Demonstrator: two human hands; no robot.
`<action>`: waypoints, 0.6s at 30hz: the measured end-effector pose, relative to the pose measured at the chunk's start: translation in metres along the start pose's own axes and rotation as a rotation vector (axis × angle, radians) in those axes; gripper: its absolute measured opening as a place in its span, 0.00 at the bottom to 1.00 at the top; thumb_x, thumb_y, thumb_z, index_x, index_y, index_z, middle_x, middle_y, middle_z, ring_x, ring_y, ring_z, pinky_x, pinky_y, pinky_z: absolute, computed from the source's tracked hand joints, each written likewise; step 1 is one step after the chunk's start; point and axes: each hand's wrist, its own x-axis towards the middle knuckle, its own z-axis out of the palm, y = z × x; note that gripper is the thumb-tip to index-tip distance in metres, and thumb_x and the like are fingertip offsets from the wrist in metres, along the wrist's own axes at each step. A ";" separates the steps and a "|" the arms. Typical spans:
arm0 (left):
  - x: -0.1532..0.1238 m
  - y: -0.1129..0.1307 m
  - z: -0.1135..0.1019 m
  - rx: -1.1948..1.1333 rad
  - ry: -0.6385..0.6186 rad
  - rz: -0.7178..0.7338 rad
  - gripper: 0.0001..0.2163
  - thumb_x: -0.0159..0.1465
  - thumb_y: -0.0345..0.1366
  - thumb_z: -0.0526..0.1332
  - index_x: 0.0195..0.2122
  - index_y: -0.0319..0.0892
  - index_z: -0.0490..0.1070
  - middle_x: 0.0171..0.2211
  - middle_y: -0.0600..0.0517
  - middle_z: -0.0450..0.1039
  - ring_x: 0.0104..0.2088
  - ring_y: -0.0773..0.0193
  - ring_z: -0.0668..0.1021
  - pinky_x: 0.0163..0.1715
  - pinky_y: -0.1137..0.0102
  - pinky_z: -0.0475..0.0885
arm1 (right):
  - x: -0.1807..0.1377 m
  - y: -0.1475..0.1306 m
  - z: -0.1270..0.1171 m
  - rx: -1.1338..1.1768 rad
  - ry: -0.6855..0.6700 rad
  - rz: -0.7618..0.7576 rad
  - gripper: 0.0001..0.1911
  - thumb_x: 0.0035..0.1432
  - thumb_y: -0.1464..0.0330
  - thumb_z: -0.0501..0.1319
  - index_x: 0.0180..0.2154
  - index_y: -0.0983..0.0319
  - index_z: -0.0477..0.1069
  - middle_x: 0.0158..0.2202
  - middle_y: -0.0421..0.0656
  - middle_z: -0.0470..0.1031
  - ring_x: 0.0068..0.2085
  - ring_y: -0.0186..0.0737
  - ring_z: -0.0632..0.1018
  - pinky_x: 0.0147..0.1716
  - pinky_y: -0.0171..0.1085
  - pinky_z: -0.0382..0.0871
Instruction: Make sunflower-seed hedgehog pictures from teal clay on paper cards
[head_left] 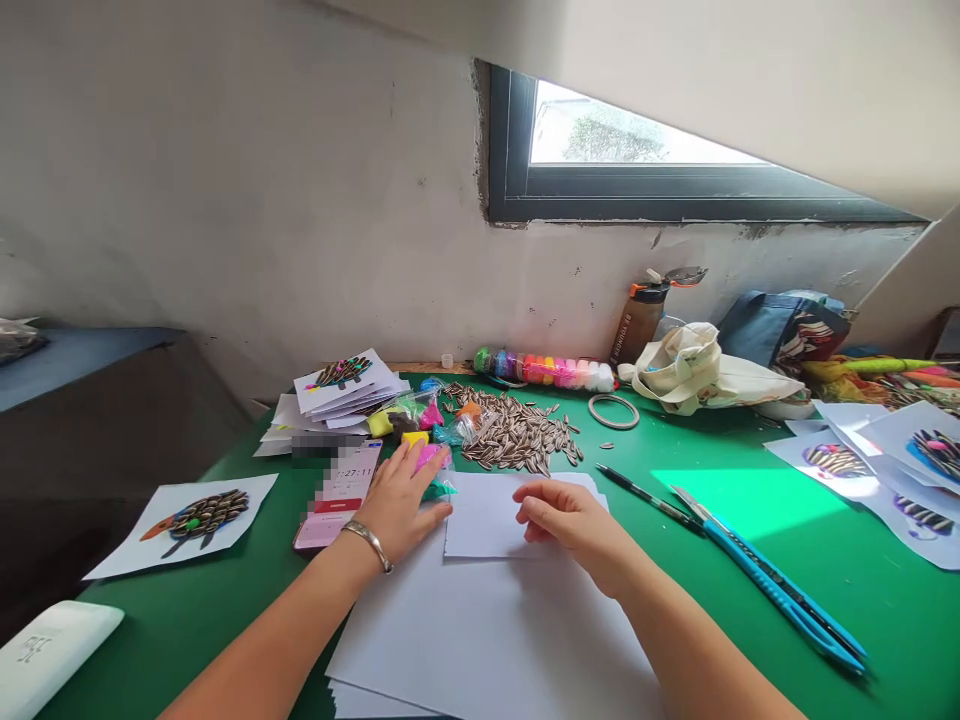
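White paper fills the space under our hands: a small sheet (pixel 487 515) lies on top of a larger stack of sheets (pixel 487 630) on the green table (pixel 750 500). The small sheet's long axis runs left to right across our view, its far edge pointing toward the sunflower seeds (pixel 514 432). Our left hand (pixel 401 500) lies flat, fingers spread and loosely extended, its fingertips touching the sheet's left edge; a metal bangle (pixel 367 543) circles that wrist. Our right hand (pixel 566 520) rests on the sheet's right part with fingers curled inward, pressing down; we cannot tell whether it pinches the paper.

Just beyond the left hand lie small bags of coloured clay (pixel 424 425), and beside it a phone (pixel 341 495). Farther left sits a finished seed picture (pixel 196 517), and behind it a stack of printed cards (pixel 341 385). To the right of the sheet lie a black pen (pixel 649 497) and a blue utility knife (pixel 772 580), both angled from upper left to lower right. Near the wall stand a row of clay pots (pixel 544 368), a tape ring (pixel 613 411), a brown bottle (pixel 641 320) and a cloth bag (pixel 697 375).
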 end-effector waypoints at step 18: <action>-0.005 0.040 0.002 0.090 0.154 0.175 0.23 0.68 0.41 0.54 0.64 0.47 0.59 0.67 0.43 0.52 0.67 0.45 0.51 0.63 0.46 0.52 | 0.025 0.033 -0.016 -1.012 0.344 -0.433 0.22 0.57 0.71 0.56 0.53 0.63 0.71 0.53 0.52 0.72 0.55 0.53 0.70 0.55 0.49 0.62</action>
